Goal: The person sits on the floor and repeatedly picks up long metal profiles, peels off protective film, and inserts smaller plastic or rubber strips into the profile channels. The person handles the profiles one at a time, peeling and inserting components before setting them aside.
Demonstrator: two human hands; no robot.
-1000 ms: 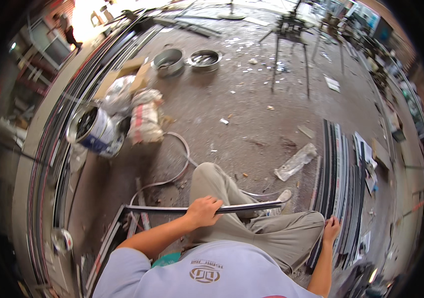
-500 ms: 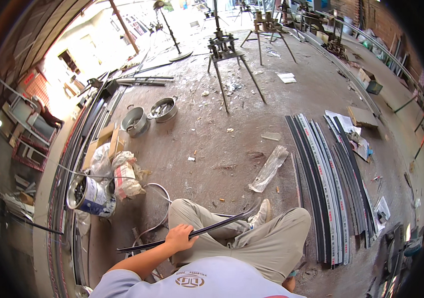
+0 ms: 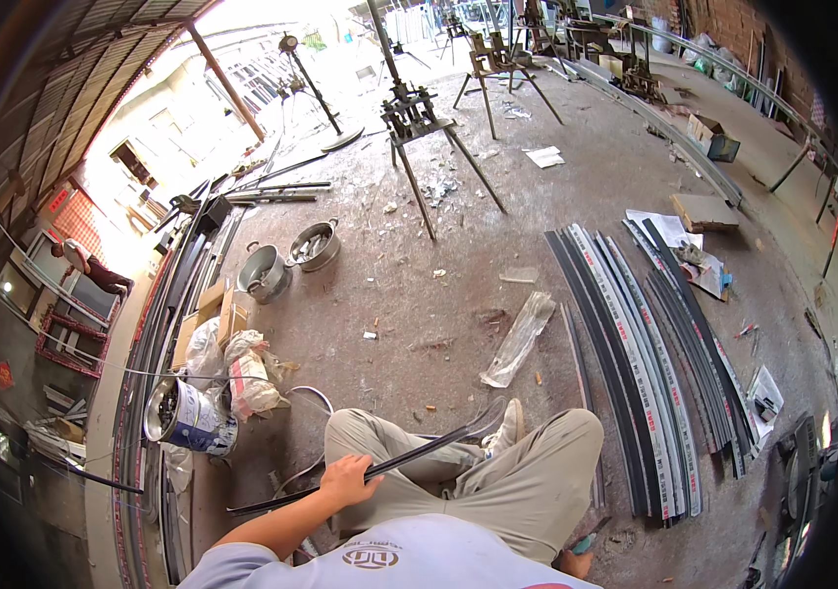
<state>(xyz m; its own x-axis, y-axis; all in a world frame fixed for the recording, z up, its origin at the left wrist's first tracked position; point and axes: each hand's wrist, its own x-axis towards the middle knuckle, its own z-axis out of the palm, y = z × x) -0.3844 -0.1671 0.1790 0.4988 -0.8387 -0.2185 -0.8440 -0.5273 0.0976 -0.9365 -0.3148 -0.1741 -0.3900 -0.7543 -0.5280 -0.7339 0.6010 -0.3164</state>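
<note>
A long dark profile strip (image 3: 409, 454) lies slantwise across my lap, its far end near my shoe. My left hand (image 3: 348, 481) is closed around it near its middle, over my left thigh. At the lower edge, beside my right leg, my right hand (image 3: 574, 563) shows only in part. A small teal piece (image 3: 584, 543) sticks out at that hand, and its kind cannot be made out. My right fingers are mostly hidden. On the floor to my right lies a row of long black and grey profile strips (image 3: 625, 363).
To my left stand a bucket (image 3: 193, 420) and a white sack (image 3: 254, 373). Two metal pots (image 3: 264, 270) sit further ahead. A crumpled plastic sleeve (image 3: 520, 339) lies before me. Machine stands (image 3: 417, 123) rise at the back, and a person (image 3: 95, 270) is at far left.
The view has tilted, so the floor and stands appear shifted left. My left hand keeps its hold on the strip. The teal piece has shifted slightly right along with my right hand.
</note>
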